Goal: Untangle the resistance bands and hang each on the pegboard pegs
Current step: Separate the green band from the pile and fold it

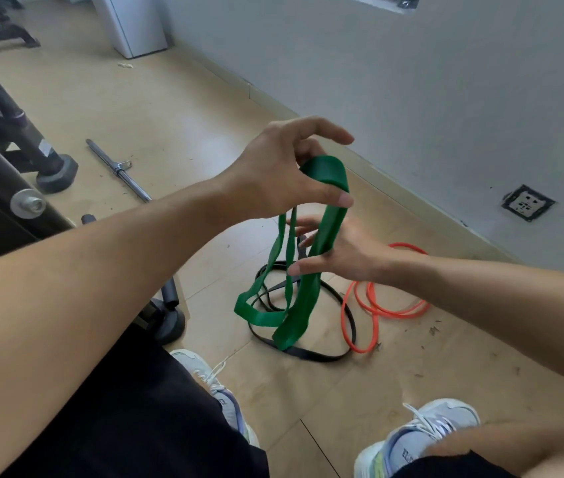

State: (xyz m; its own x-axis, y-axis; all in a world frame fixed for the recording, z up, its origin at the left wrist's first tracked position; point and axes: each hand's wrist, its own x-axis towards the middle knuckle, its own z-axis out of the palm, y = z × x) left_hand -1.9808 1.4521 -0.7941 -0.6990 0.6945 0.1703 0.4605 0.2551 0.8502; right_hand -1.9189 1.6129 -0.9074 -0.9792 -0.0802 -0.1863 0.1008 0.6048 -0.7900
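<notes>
My left hand (284, 170) pinches the top fold of a wide green resistance band (299, 298) between thumb and fingers and holds it up over the floor. The green band hangs down in loops, and its lower end touches a thin black band (315, 355) that lies coiled on the floor. My right hand (339, 250) is lower, fingers spread, touching the green band's right strand from behind. An orange band (375, 310) lies on the floor to the right, partly overlapping the black one. No pegboard is in view.
A steel bar (118, 170) lies on the wood floor at the left, near black gym machine feet (56, 170). A grey wall with a socket (527, 202) runs along the right. My two shoes (422, 436) are at the bottom.
</notes>
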